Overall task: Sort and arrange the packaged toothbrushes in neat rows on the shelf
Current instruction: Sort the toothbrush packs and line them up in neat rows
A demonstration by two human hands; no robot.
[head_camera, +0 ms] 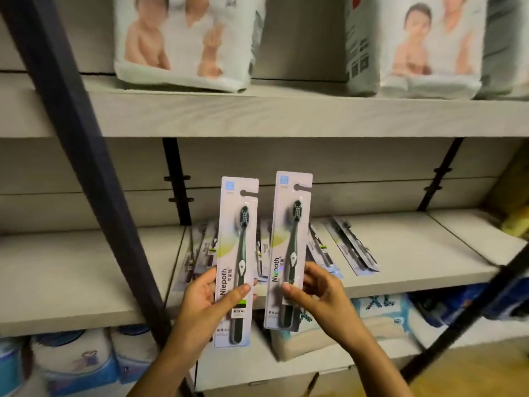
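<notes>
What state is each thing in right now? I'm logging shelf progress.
Left hand: gripping the left toothbrush pack, held upright.
Right hand: gripping the right toothbrush pack, upright, slightly tilted.
Packs on the shelf: lying flat, fanned, overlapping.
Middle shelf: partly filled.
Diaper bags: standing on the upper shelf.

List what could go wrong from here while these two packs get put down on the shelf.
1. The toothbrush packs on the shelf already lie fanned and overlapping; adding two more may push them further askew.
2. The left hand and right hand each pinch a pack, the left pack and right pack, near its lower half, so the tall cards could tip or slip.
</notes>
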